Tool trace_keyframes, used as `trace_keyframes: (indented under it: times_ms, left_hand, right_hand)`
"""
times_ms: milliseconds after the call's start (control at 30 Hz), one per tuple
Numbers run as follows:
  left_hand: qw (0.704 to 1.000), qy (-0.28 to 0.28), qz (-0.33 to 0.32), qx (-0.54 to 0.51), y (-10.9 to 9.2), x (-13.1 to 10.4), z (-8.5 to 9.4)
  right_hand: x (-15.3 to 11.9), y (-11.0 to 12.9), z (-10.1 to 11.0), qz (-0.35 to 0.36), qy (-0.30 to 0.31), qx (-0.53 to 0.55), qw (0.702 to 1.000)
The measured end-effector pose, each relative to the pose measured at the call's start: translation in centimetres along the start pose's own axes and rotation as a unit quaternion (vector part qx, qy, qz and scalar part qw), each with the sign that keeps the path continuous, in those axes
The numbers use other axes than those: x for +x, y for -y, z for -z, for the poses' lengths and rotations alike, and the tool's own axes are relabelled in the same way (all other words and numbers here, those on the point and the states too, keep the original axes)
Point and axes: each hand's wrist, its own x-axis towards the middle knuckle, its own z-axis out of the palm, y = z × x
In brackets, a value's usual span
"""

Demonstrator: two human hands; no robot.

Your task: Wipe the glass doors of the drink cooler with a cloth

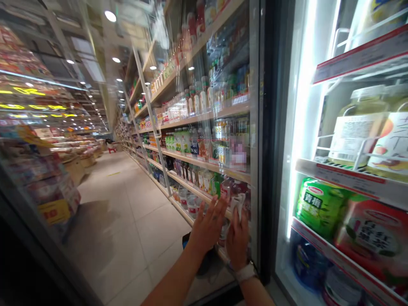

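Observation:
My left hand [208, 223] reaches up from the bottom with its fingers stretched out near the lower part of a glass door [194, 170]. It appears to rest against the glass and holds nothing visible. Just right of it, my right hand [237, 238] has a crumpled white cloth or tissue [237, 204] at its fingertips, pressed flat towards the glass. A pale band [245, 272] circles the right wrist. Bottled drinks [185, 140] on wooden shelves show through or in the glass, partly blurred by reflections.
A dark door frame [266, 140] runs upright beside the hands. To its right, a lit fridge holds bottles [353, 127], a green pack [318, 206] and a red pack [372, 238]. Tiled floor [127, 212] and a stacked display [47, 182] lie at left.

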Motion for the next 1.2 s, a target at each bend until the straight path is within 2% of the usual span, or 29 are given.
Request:
trace_keyframes:
  times_ms: [133,267,367,500,600,667,733,833,933,1100,1200]
  left_hand:
    - [1.0,-0.01,0.006,-0.002,-0.1,0.1,0.0]
    - [1.0,-0.012,0.003,-0.005,-0.1,0.1,-0.1]
    - [1.0,-0.009,0.001,-0.005,-0.1,0.1,-0.1]
    - [1.0,-0.006,0.002,-0.004,0.0,0.1,0.0]
    - [1.0,-0.008,0.002,-0.006,0.1,0.2,0.1]
    - [1.0,-0.007,0.001,-0.007,0.1,0.1,0.0]
    - [1.0,-0.007,0.002,-0.009,0.0,0.1,0.0]
    - [1.0,-0.007,0.004,-0.014,0.0,0.1,0.0]
    - [1.0,-0.004,0.003,-0.009,0.0,0.1,-0.1]
    - [1.0,0.008,-0.003,0.008,0.0,0.0,0.1]
    - [1.0,0.007,-0.005,0.003,0.1,-0.1,0.1]
  right_hand:
    - [2.7,-2.5,1.8,-0.099,-0.066,-0.024,0.993]
    - [2.9,-1.9,1.8,-0.129,-0.09,-0.017,0.987]
    - [1.1,0.3,0.2,-0.101,-0.071,-0.013,0.992]
    - [-1.1,2.1,-1.3,0.002,-0.043,-0.013,0.999]
    - [-0.8,0.8,-0.8,0.032,-0.016,-0.017,0.999]
    - [0.4,-0.9,0.3,0.002,-0.016,-0.022,1.0]
    - [1.9,-2.6,1.6,-0.053,-0.048,-0.028,0.997]
    - [3.0,-3.6,2.7,-0.101,-0.074,-0.022,0.992]
    - [1.7,-2.0,1.7,-0.106,-0.065,-0.017,0.992]
    - [-2.3,2.9,-1.5,-0.051,-0.015,-0.005,0.999]
    - [-2.8,3.1,-1.9,-0.031,-0.015,-0.003,0.999]
